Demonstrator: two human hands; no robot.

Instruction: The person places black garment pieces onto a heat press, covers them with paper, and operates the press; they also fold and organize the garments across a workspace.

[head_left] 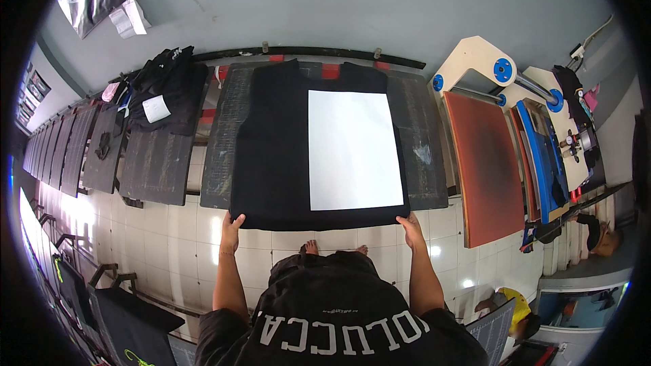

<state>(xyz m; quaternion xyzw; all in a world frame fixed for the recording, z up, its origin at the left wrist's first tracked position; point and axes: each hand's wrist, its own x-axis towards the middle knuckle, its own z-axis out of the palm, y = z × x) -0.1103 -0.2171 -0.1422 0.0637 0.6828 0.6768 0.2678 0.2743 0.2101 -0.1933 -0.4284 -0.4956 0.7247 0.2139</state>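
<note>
Head view, looking down: a black T-shirt (271, 156) lies flat on a dark printing platen (424, 142), the widest in a row of platens (156, 163) that runs off to the left above a white tiled floor (176, 244). A white rectangular sheet (352, 149) rests on the right half of the shirt, its edges square to the platen and its lower edge just short of the hem. The left hand (230, 229) grips the hem at the near left corner of the shirt, fingers curled over the cloth; the right hand (410, 225) pinches the hem at the near right corner, thumb on top. Both hands are thus closed on fabric, set well apart across the full hem. The step in hand appears to be dressing the shirt on the platen, drawing the hem taut toward the near edge. The next move, by this reading, calls for an even pull from both corners so that the sheet does not slide or skew. To the right stands a heat press (488, 163) with a rust-red pad and blue frame; folded black garments (169, 85) with a white card lie on the far left platens. Bare toes show below the platen's near edge.
</note>
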